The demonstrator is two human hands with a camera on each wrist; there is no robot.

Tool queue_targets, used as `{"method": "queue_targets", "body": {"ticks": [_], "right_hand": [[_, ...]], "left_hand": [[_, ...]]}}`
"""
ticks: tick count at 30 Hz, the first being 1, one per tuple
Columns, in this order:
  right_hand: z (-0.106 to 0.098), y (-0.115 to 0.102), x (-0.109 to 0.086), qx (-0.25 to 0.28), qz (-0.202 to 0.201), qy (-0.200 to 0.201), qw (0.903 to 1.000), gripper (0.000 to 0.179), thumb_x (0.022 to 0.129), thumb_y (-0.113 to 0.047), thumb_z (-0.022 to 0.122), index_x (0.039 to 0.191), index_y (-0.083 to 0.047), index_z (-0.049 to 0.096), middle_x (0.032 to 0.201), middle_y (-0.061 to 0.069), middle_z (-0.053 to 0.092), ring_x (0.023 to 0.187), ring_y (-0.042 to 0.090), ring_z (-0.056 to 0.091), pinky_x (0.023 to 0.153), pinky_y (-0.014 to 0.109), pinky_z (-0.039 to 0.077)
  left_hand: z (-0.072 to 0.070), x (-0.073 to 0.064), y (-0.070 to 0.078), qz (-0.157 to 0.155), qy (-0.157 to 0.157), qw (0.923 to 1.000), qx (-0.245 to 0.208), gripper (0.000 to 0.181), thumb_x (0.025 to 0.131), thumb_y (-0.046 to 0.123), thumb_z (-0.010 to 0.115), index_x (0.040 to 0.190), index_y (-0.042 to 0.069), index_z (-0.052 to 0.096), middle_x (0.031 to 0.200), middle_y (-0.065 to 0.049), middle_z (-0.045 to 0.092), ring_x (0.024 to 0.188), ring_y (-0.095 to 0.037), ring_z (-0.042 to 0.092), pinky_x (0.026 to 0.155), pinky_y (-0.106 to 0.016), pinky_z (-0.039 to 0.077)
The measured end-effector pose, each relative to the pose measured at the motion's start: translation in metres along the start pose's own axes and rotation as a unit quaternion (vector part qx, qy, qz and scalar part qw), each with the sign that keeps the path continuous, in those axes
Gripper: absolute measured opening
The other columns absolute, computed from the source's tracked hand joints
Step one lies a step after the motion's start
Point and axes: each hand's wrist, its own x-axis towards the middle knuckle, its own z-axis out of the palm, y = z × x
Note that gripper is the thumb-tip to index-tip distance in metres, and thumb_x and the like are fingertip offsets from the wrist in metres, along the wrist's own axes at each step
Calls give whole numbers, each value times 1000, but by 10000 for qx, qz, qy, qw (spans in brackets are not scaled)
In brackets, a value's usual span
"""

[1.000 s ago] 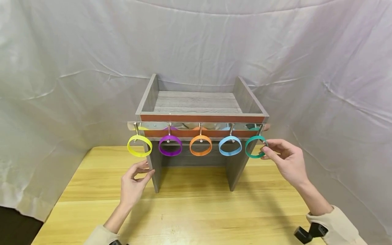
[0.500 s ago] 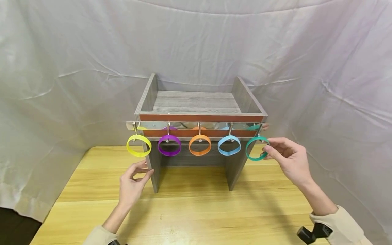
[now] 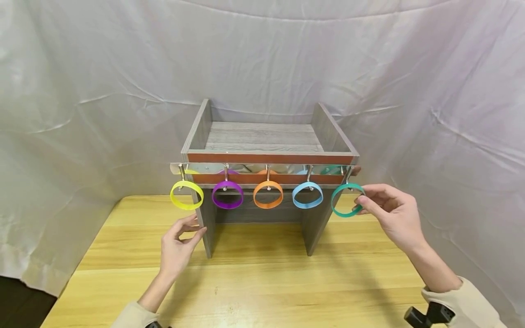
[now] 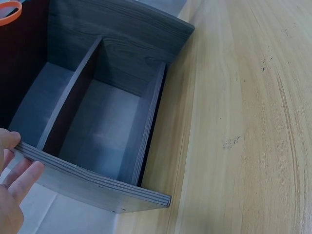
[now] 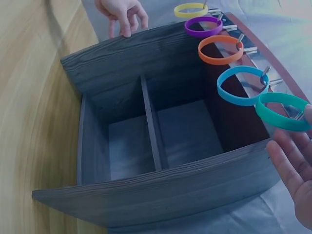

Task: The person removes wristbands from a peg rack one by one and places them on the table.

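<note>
My right hand (image 3: 393, 218) pinches the right side of a teal silicone wristband (image 5: 280, 121) between thumb and fingers. That band is at the rightmost hook (image 3: 349, 174) of a metal rail; whether it still loops the tip is unclear. My left hand (image 3: 178, 246) grips the front edge of the left side panel (image 4: 97, 181) of a grey wooden shelf unit, thumb on one side and fingers on the other. Light blue (image 3: 307, 206), orange (image 3: 268, 206), purple (image 3: 227, 206) and yellow (image 3: 186, 207) wristbands hang from the other hooks.
The shiny hook rail (image 3: 250, 168) runs across the shelf unit's (image 3: 264, 136) front, with brown strips above and below. Underneath is a wooden table (image 3: 262, 282). Grey cloth (image 3: 262, 59) hangs behind and at both sides.
My right hand has drawn the teal wristband a little right and down, toward the hook's tip. My left hand keeps its grip on the panel. The other bands have not moved.
</note>
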Motion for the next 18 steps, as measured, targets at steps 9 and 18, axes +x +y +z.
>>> {"method": "queue_targets", "body": {"ticks": [9,18], "right_hand": [[-3,-8,-8,141,164,-102,9997,29,93,22,62,114,5,73,93,0,80,75,11,77,68,23,67],[-14,-4,-33,62,636,-73,9979,30,96,19,60,116,0,72,94,-3,80,79,7,78,69,23,68]], "left_hand": [[-1,0,1,-70,41,10000,-21,42,83,-15,80,121,1,74,102,12,72,86,9,70,67,-15,65],[0,1,2,-64,32,10000,51,42,82,-15,80,121,-1,73,102,8,74,86,9,70,68,-15,65]]}}
